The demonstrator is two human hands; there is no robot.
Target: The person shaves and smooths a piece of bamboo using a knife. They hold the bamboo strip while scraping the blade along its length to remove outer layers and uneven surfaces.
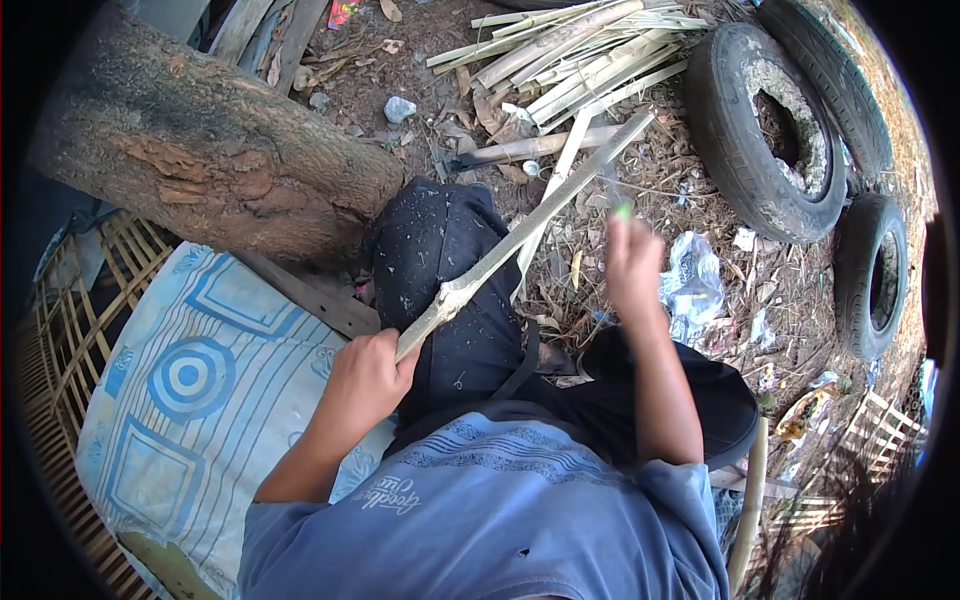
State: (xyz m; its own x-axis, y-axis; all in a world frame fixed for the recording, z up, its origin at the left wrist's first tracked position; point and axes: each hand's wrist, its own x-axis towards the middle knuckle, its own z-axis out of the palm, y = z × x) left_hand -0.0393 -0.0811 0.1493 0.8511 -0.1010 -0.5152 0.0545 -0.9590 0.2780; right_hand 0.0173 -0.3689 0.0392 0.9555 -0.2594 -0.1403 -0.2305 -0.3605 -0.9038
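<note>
My left hand (pixel 369 377) is wrapped round the lower end of a long, pale wooden stick (pixel 487 258), which has a knot near that grip. Slanting up and to the right, the stick lies over my dark-trousered left knee (pixel 425 235). Farther right, my right hand (pixel 634 262) is raised and closed, smeared by motion. A bright green bit of a tool (pixel 624 212) shows at its top, with a faint grey blur beyond; its kind is unclear. The right hand is apart from the stick. Behind the stick, a thin pale strip of wood (pixel 560 190) leans upward.
Split pale strips (pixel 590 55) are piled at the far side. Tyres (pixel 765 130) stand at the far right, near a clear plastic bag (pixel 692 280). A thick tree trunk (pixel 215 150) crosses the upper left. A blue-white patterned sheet (pixel 200 400) lies over woven bamboo (pixel 60 350).
</note>
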